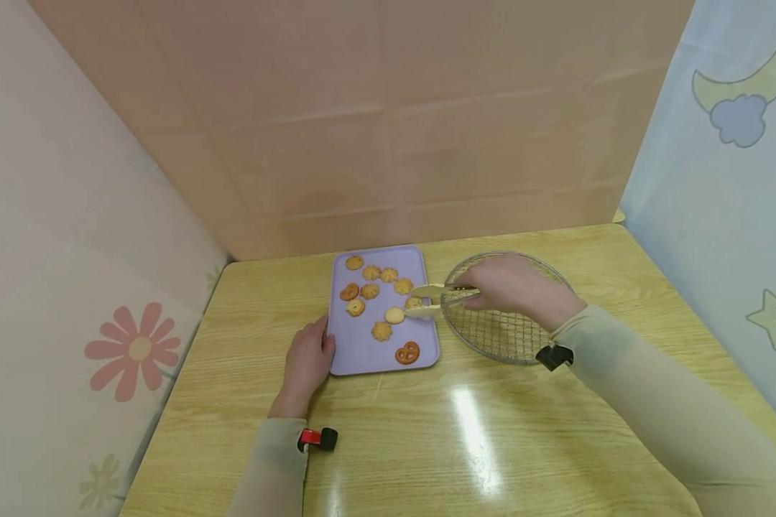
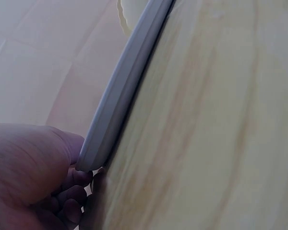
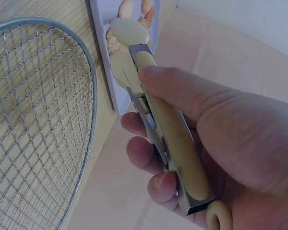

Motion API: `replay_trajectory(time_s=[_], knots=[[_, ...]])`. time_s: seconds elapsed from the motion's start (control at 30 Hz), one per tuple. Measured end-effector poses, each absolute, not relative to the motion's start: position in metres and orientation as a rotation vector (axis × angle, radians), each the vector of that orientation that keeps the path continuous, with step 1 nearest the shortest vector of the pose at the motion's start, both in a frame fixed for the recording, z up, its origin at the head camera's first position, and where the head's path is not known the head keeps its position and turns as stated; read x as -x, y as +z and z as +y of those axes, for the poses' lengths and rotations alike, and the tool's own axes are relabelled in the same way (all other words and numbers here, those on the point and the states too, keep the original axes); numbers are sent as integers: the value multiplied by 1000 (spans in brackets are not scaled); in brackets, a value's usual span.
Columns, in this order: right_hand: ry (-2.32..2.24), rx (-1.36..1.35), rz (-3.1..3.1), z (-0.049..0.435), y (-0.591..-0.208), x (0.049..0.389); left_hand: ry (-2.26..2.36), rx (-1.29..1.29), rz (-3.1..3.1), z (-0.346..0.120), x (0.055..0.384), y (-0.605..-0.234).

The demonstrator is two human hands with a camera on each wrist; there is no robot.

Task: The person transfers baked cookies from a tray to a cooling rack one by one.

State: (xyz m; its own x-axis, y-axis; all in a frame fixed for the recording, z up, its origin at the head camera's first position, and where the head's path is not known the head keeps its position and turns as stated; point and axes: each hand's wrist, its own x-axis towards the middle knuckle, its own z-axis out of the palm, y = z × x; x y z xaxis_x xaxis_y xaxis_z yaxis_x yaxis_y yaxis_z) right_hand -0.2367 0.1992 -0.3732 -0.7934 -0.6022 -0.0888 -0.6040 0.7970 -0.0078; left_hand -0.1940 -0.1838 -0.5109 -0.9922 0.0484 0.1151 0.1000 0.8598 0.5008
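Observation:
A lilac tray (image 1: 356, 352) lies on the table, with several butter cookies (image 1: 381, 331) and two pretzels (image 1: 407, 352) spread over it. At its left edge, my left hand (image 1: 307, 362) grips the rim; the left wrist view shows the thumb (image 2: 67, 146) on the tray's side and the fingers curled beneath. My right hand (image 1: 507, 283) holds cream-tipped tongs (image 1: 429, 291), reaching in from the right. Their two tips are apart, on either side of a cookie (image 1: 414, 304) near the tray's right edge. Thumb and fingers wrap the tongs' handle (image 3: 175, 139) in the right wrist view.
A round wire-mesh rack (image 1: 501, 334) with a metal rim sits right of the tray, partly under my right hand and forearm. The wooden table (image 1: 401, 445) meets a tan backdrop (image 1: 388, 143) behind, with patterned panels at both sides.

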Motion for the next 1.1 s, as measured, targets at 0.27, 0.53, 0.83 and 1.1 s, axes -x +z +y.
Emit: replay_trajectory(time_s=[0.27, 0.53, 0.83, 1.1], knots=[[27, 916, 2848, 196, -373, 236, -783, 117, -2938, -184, 194, -511], [12, 964, 2877, 199, -376, 234, -797, 109, -2950, -182, 192, -510], [-96, 957, 2910, 208, -385, 226, -765, 118, -2958, -183, 194, -511], [-225, 883, 2988, 223, -397, 218, -764, 106, -2956, -183, 194, -512]])
